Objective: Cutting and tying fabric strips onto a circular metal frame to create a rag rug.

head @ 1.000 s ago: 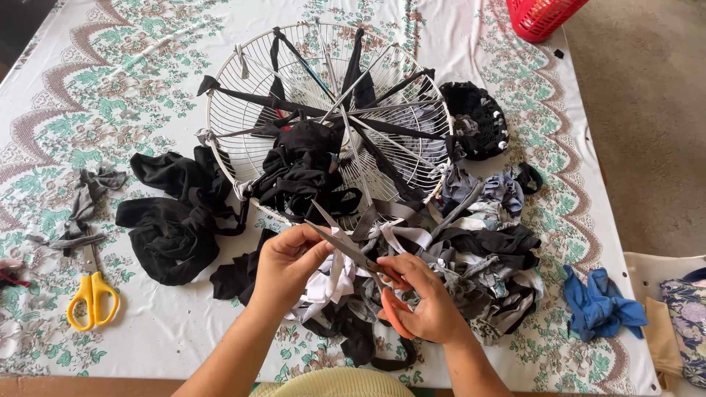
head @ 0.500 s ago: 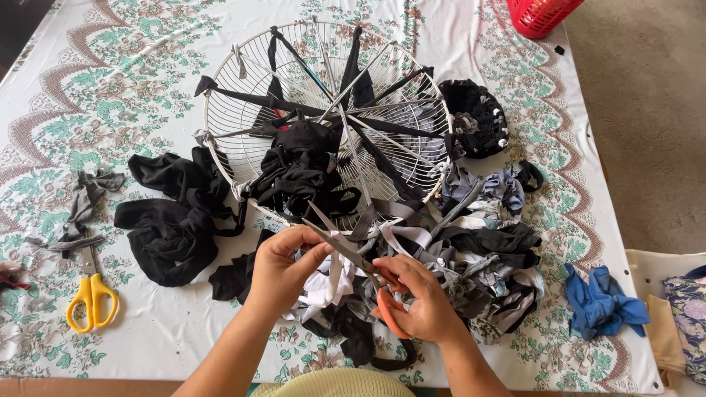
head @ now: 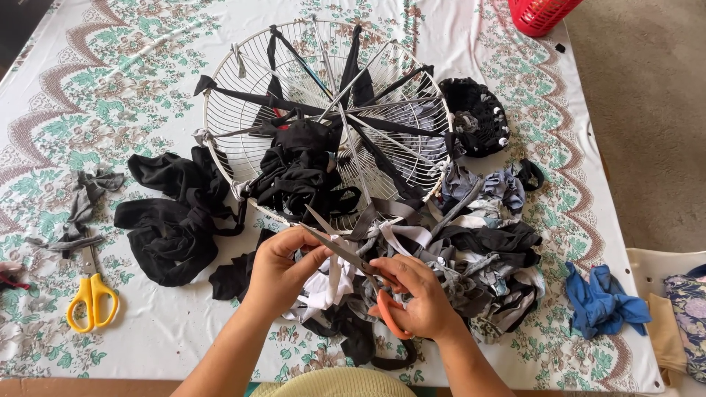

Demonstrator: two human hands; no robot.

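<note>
My right hand [head: 412,298] grips orange-handled scissors [head: 346,254] whose blades stand apart and point up-left. My left hand [head: 278,268] pinches a white fabric strip [head: 331,283] right beside the blades. Both hands hover over a heap of black, grey and white fabric strips [head: 471,272] near the table's front edge. Just beyond them lies a round white wire fan guard [head: 235,110] with black strips tied across its spokes and a black bundle [head: 298,169] bunched at its centre.
A floral tablecloth [head: 110,73] covers the table. Yellow-handled scissors [head: 90,294] lie at the left, near grey scraps [head: 84,202] and a black cloth pile [head: 173,220]. A blue cloth [head: 603,301] sits at right, a red basket [head: 540,13] at the top edge.
Both hands have stayed over the strip pile with only a slight shift; the scissors' blades remain apart at the white strip. Nothing else on the table moved.
</note>
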